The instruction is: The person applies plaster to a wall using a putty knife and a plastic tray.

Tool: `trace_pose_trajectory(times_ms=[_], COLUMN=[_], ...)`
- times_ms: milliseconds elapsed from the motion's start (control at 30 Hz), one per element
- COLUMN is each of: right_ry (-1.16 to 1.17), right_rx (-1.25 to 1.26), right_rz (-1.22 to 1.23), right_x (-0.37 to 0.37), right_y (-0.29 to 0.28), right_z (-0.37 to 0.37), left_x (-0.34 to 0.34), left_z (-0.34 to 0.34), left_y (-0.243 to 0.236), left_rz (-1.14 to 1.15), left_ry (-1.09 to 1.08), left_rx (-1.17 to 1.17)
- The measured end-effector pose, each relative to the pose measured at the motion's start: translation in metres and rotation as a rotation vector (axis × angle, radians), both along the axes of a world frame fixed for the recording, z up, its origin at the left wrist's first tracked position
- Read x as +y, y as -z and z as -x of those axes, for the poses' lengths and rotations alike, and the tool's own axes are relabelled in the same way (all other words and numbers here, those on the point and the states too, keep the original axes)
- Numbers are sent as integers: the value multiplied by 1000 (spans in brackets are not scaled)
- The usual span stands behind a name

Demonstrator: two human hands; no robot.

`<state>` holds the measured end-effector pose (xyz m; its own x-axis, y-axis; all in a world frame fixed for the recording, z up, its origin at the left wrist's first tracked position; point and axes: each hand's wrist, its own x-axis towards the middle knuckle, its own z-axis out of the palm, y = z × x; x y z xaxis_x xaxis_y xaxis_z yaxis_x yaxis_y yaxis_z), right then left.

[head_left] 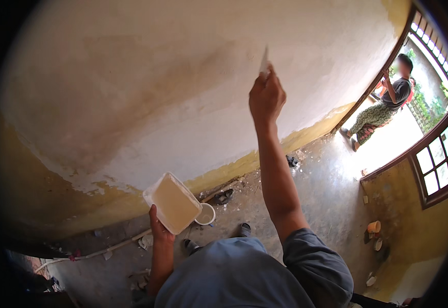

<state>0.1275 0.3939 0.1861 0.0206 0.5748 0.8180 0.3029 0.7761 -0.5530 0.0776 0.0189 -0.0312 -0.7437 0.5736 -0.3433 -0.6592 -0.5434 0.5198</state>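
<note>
My right hand [267, 96], arm stretched forward, grips a flat blade tool [265, 56] pointed up, in front of the wall [193, 66] patched with white and tan over yellow paint. I cannot tell whether the blade touches it. My left hand [160, 225] holds a white rectangular tray [172, 204] from below and the side, with a smooth pale mixture inside. Just beyond the tray's right side, a white bucket [206, 215] stands on the floor.
A person [393, 92] stands in the open doorway at right, beside a paned window [439, 161]. A long pole [106, 245] lies along the wall's foot, near scattered debris and dark footwear [224, 196]. An orange container [373, 227] is by the right wall. My sandalled feet show below.
</note>
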Motion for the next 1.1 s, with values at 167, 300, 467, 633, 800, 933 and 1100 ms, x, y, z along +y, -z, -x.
trace_pose_trajectory(times_ms=[167, 300, 467, 633, 800, 933, 1100], right_ry=[117, -244, -75, -12, 117, -158, -672], right_rx=[-279, -262, 161, 32, -123, -95, -306], right_rz=[-423, 250, 378, 282, 223, -173, 62], right_x=[33, -41, 101, 175, 126, -12, -120], right_y=[65, 92, 30, -35, -25, 48, 106], right_z=[56, 15, -54, -64, -15, 61, 69], left_x=[14, 2, 8, 6, 3, 5, -8], left_z=[-3, 0, -2, -1, -1, 2, 6], left_y=[-4, -7, -8, 0, -2, -2, 0], left_rz=[3, 56, 57, -25, -11, 21, 40], left_ry=[61, -13, 5, 18, 24, 8, -39], left_rx=[-13, 47, 50, 16, 3, 17, 10])
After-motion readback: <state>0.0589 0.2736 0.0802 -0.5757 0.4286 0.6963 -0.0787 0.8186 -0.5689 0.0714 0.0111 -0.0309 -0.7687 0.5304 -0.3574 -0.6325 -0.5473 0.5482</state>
